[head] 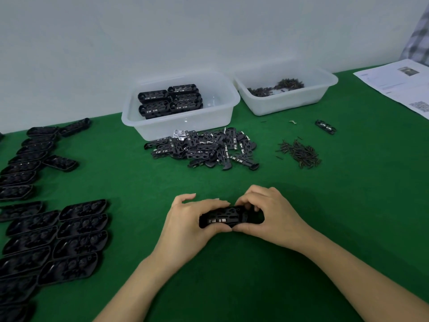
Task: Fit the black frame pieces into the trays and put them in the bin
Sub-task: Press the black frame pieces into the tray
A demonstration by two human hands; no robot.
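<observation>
Both hands grip one tray: left hand (185,219) and right hand (274,217) pinch tray (222,219) at lower centre, long axis left-right; frame piece apparently seated. Bin (148,126) directly above, upper centre.

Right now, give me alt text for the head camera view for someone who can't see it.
Two hands, left and right, grip a black tray with a frame piece in it over a green table. Beyond lie a pile of frame pieces, a bin holding finished trays, and a second bin of screws; empty trays line the left.
</observation>
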